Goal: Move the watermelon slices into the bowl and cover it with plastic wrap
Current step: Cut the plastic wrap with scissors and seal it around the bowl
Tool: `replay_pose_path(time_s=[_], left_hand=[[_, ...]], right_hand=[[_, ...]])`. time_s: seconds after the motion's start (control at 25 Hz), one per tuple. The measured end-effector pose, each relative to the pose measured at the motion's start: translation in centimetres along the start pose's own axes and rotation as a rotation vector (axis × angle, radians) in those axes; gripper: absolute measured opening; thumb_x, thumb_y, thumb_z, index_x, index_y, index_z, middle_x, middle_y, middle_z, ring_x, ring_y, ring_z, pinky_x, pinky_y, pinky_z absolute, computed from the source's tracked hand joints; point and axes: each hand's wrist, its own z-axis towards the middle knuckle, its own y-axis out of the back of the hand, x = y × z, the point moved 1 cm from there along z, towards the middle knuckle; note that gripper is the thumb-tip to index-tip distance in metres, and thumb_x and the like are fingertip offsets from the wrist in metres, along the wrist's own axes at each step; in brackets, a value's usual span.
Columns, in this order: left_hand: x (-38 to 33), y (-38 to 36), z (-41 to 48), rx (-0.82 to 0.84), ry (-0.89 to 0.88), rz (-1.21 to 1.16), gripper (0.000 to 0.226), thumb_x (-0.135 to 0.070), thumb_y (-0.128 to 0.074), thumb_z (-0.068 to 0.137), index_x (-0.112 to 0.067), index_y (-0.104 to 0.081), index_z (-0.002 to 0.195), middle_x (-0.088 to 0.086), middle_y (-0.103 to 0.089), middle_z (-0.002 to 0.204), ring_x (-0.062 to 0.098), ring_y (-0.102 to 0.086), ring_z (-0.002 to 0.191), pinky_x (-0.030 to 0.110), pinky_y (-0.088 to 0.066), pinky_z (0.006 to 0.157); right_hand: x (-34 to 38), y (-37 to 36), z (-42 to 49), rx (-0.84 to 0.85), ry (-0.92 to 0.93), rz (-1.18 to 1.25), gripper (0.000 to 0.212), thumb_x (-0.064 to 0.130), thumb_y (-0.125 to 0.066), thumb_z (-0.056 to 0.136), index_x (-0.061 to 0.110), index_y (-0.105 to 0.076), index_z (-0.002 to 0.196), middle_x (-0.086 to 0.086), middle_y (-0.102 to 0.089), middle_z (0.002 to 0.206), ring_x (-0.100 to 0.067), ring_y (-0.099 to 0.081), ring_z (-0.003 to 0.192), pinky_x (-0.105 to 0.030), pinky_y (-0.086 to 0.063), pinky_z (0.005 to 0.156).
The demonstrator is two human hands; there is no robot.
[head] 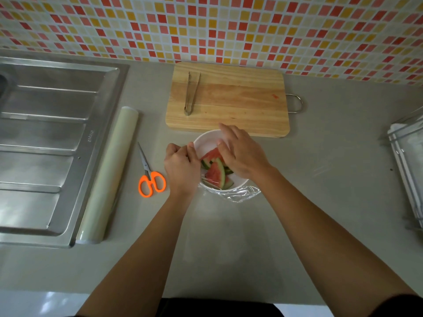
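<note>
The watermelon slices lie in the bowl, between the two sets of fingers. The left hand pinches the plastic wrap at the rim; the right hand rests straight, relaxed fingers on top. Best to pull the wrap taut away from the pinch, then smooth it down under the rim

Tongs lie on cutting board; orange scissors nearby.

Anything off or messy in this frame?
Minor only: a red scrap, likely watermelon, lies alone on the cutting board. The plastic wrap is bunched at the near rim of the bowl, not yet smooth.
</note>
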Motion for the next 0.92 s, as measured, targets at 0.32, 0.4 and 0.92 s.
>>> replay_pose_path(time_s=[0.32, 0.4, 0.92], left_hand=[[-0.5, -0.4, -0.4, -0.033, 0.075, 0.034, 0.037, -0.015, -0.047, 0.097, 0.012, -0.069, 0.083, 0.022, -0.055, 0.089, 0.018, -0.040, 0.064, 0.020, -0.018, 0.058], [-0.4, -0.5, -0.4, -0.038, 0.081, 0.045, 0.038, -0.017, -0.045, 0.098, 0.011, -0.068, 0.085, 0.020, -0.055, 0.090, 0.017, -0.039, 0.065, 0.020, -0.019, 0.059], [-0.1, -0.2, -0.5, 0.027, 0.103, -0.004, 0.042, -0.020, -0.044, 0.098, 0.012, -0.067, 0.084, 0.016, -0.051, 0.087, 0.019, -0.044, 0.072, 0.020, -0.021, 0.061]], right_hand=[[-1.3, -1.2, -1.3, -0.208, -0.394, 0.961, 0.068, 0.064, -0.031, 0.076, 0.031, -0.047, 0.133, 0.001, -0.046, 0.144, -0.016, -0.041, 0.134, -0.042, -0.028, 0.116], [-0.9, -2.0, -2.6, -0.280, -0.411, 0.990, 0.079, 0.069, -0.028, 0.072, 0.029, -0.038, 0.140, 0.005, -0.038, 0.147, -0.013, -0.035, 0.136, -0.041, -0.025, 0.117], [0.6, -4.1, -6.2, -0.450, -0.541, 0.560, 0.103, 0.078, -0.004, 0.072, 0.009, -0.012, 0.149, -0.012, -0.018, 0.157, -0.023, -0.014, 0.147, -0.035, -0.014, 0.119]])
